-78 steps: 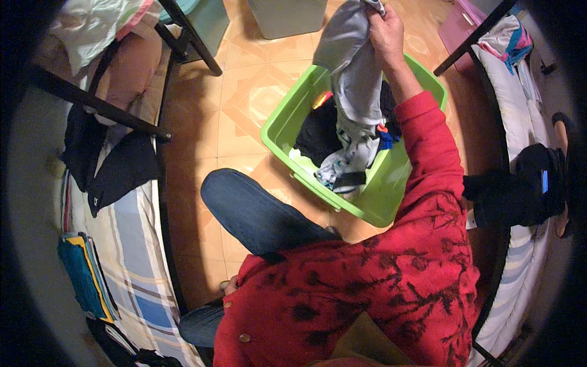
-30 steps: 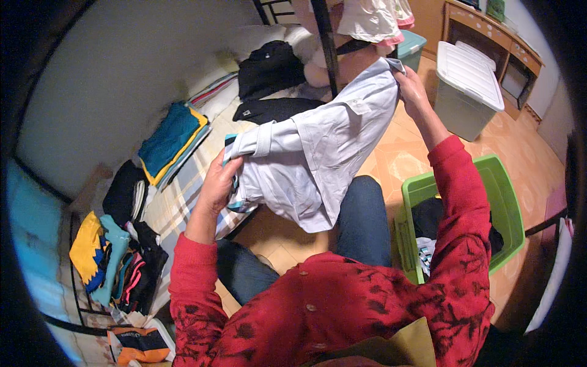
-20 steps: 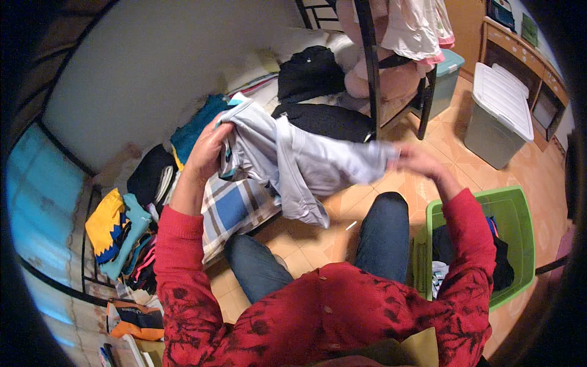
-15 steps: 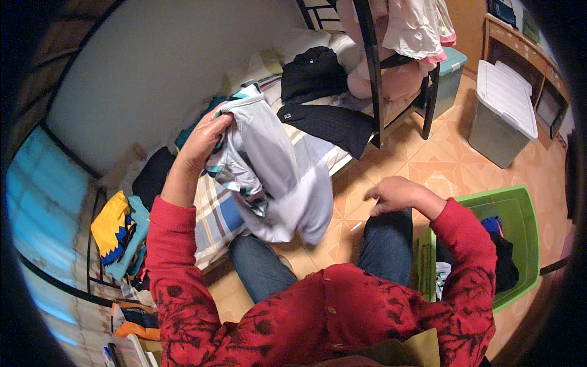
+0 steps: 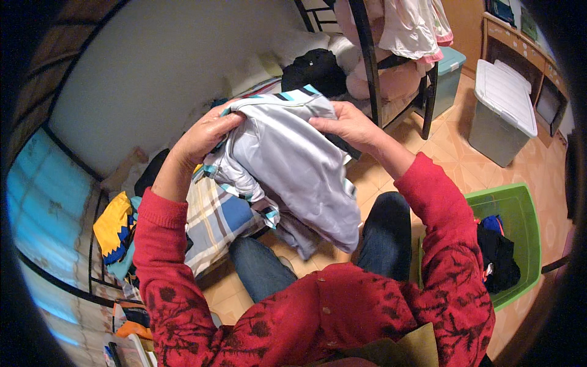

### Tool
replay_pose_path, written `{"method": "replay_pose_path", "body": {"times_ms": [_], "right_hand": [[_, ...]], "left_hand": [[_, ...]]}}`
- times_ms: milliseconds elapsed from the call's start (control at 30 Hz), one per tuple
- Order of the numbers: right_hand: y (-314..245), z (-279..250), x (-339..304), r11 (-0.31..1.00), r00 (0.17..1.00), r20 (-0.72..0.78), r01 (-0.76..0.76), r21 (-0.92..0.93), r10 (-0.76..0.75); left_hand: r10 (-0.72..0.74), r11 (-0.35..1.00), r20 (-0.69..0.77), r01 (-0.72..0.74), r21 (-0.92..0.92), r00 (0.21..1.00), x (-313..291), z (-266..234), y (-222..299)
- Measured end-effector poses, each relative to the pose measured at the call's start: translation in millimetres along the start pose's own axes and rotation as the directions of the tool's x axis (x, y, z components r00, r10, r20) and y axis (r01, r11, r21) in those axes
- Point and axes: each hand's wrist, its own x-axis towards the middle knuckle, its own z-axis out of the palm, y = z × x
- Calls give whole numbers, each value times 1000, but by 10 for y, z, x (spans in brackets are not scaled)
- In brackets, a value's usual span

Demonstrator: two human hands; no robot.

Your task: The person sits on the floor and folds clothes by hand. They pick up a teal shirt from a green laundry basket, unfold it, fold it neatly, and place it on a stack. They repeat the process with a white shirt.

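A light grey, shiny garment (image 5: pixel 287 159) with teal, black and white striped edging hangs between my hands, above my knees and the bed's near edge. My left hand (image 5: pixel 211 129) grips its upper left edge, thumb on the near side. At its upper right, my right hand (image 5: pixel 351 125) pinches the edge with the thumb in front; the fingers behind the cloth are hidden. The garment's lower part drapes loosely, and a bunched striped part hangs at its left. Behind it on the bed lies a black garment (image 5: pixel 313 72).
A plaid bedspread (image 5: pixel 214 214) covers the bed. Yellow and blue clothing (image 5: pixel 113 223) is piled at the left. On the tiled floor to the right stand a green bin (image 5: pixel 529 244) holding dark clothes and a lidded grey box (image 5: pixel 498 122). A black bed post (image 5: pixel 370 67) rises at the back.
My right hand has come up from beside my knee and taken hold of the garment's right edge. The garment is now spread wider between both hands.
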Motion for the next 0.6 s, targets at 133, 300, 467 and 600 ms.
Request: {"method": "replay_pose_path", "body": {"times_ms": [133, 300, 467, 600], "right_hand": [[-170, -173, 9, 995, 989, -101, 102, -23, -104], [-536, -324, 267, 833, 950, -71, 227, -505, -303], [-988, -316, 487, 693, 940, -17, 240, -679, -342], [-1201, -192, 700, 681, 941, 5, 249, -689, -339]], "left_hand": [[-104, 979, -24, 106, 172, 994, -35, -94, -99], [-124, 919, -14, 120, 376, 992, -19, -140, -227], [-137, 903, -47, 144, 404, 989, -64, -231, -340], [-132, 866, -85, 157, 475, 988, -106, -367, -462]]}}
